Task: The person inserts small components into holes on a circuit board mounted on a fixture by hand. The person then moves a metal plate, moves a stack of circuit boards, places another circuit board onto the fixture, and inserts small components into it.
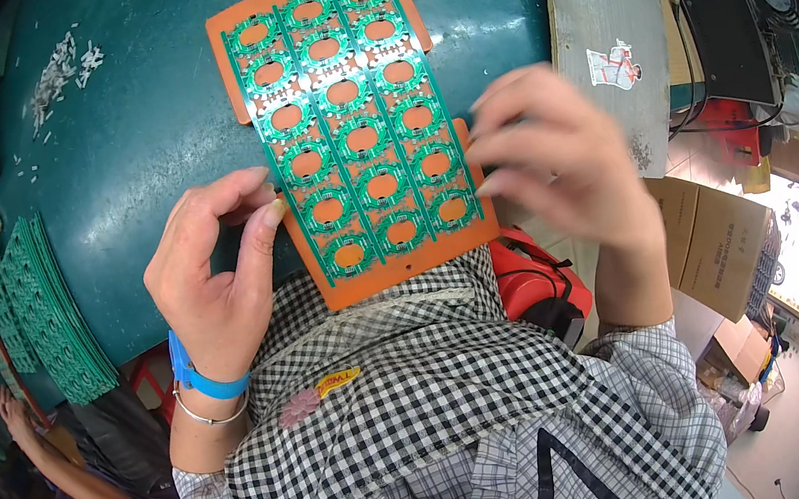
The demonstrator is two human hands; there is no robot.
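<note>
Panel (352,116), green, one: on orange tray (379,285), near-centre of table (148,101). My left hand (207,242): at panel's left edge, thumb and forefinger apart. My right hand (560,153): blurred, by right edge; grip, I cannot tell. White bits (52,81): far left. Board stack (54,310): left.

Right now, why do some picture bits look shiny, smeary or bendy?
In the head view, glare whitens part of the green circuit panel; the right hand is blurred, probably by movement, while the left hand looks sharper; the fisheye lens bends straight edges near the rim.
</note>
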